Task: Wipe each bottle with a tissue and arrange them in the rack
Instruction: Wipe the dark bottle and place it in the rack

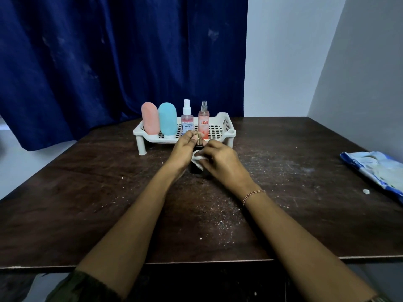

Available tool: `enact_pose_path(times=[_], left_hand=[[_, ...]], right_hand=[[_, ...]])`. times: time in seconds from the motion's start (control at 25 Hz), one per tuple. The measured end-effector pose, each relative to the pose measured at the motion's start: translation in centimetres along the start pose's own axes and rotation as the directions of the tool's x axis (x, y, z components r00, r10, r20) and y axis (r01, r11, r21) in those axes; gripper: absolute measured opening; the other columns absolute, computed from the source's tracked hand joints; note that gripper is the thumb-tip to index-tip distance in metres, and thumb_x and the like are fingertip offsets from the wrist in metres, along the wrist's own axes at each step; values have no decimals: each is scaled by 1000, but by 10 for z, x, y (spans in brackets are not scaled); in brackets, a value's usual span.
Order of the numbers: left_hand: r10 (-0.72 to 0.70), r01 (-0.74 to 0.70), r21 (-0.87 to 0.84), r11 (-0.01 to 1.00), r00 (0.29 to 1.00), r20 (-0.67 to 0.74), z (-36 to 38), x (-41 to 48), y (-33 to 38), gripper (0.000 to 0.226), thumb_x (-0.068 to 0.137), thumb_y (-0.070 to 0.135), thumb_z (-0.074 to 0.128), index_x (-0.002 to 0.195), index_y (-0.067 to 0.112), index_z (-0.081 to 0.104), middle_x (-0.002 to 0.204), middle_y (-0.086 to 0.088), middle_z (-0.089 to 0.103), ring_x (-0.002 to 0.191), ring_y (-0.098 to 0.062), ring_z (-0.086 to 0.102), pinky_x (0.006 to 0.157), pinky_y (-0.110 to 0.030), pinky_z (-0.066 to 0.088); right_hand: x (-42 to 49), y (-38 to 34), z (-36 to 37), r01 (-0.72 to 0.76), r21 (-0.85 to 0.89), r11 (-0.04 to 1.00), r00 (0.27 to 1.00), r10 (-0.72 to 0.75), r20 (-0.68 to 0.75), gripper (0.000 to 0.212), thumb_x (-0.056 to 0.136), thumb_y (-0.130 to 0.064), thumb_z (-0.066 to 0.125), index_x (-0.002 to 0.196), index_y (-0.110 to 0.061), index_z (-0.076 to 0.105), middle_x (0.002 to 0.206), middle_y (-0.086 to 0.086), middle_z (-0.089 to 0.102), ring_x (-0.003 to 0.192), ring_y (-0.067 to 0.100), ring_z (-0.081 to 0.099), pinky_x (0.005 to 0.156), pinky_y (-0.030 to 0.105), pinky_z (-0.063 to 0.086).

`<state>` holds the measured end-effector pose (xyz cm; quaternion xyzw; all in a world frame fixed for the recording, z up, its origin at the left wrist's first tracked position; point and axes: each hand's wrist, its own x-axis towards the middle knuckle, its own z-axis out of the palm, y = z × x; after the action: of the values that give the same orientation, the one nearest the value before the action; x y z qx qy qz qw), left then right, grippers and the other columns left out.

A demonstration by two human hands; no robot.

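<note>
A heavy dark blue curtain (98, 62) hangs behind a scuffed dark brown wooden table (87, 203) dusted with pale specks. At the table's far side stands a white plastic rack (226, 125) on short legs, its floor perforated. A crinkled blue-and-white plastic packet (375, 168) lies at the table's right edge, well apart from the rack.

Four bottles stand upright in a row in the left and middle of the rack: a rounded pink bottle (150, 118), a rounded pale blue bottle (167, 118) touching it, a clear spray bottle with a white nozzle (187, 118) and a pink-orange spray bottle with a silver nozzle (204, 120).

Just in front of the rack, the person's left hand (184, 149) pinches the top of a small dark bottle with a gold cap (198, 141), which appears to stand on the table, though its base is largely hidden. The right hand (220, 162), fingers curled, presses a crumpled white tissue (197, 159) against the bottle's side. A thin beaded bracelet (253, 194) circles the right wrist.
</note>
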<state>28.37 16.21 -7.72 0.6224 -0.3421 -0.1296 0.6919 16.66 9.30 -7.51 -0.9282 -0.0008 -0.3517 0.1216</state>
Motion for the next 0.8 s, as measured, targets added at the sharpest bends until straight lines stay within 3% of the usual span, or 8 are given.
enact_pose_path(times=[0.16,0.28,0.4,0.56,0.68,0.8], left_hand=[[-22,22,-8,1000,1000,-13,-1,2,-3,31,100,7,34,85,22,57,86,3,59,96,-18,52,96,-33,41],[-48,47,-70,996,999,-12,-1,2,-6,30,100,8,33,86,20,58,74,2,64,96,-25,54,102,-42,39],[-64,62,-116,991,998,-12,2,0,-2,30,100,7,30,86,16,55,61,5,65,79,-23,59,91,-38,45],[-67,64,-159,985,998,-15,6,-2,1,29,100,4,27,85,14,51,70,-6,57,71,-18,55,76,-28,47],[7,-8,-50,999,1000,-23,5,-3,1,27,99,4,33,81,15,48,72,-4,52,69,-12,51,71,-20,44],[21,-21,-29,999,1000,6,4,-4,2,27,98,6,37,80,16,54,75,0,57,68,-5,55,62,-12,45]], right_hand=[[0,0,2,-11,9,1000,995,10,97,18,81,-13,68,98,-7,69,97,6,59,87,23,60,81,34,50],[-1,3,3,-4,18,1000,976,0,220,19,80,-15,70,97,-9,70,97,3,59,86,20,59,81,37,51],[0,4,5,16,24,1000,961,-22,274,18,78,-15,71,96,-10,71,96,3,59,86,20,60,82,39,51],[-1,5,6,64,9,998,958,-64,281,18,80,-14,69,97,-9,70,97,6,59,86,22,60,79,40,51],[0,3,4,54,15,998,970,-56,237,20,83,-12,66,101,-6,69,101,8,59,92,23,58,85,38,49],[2,3,0,39,26,999,999,-40,28,20,82,-5,65,101,-2,67,106,13,61,101,27,58,90,29,43]])
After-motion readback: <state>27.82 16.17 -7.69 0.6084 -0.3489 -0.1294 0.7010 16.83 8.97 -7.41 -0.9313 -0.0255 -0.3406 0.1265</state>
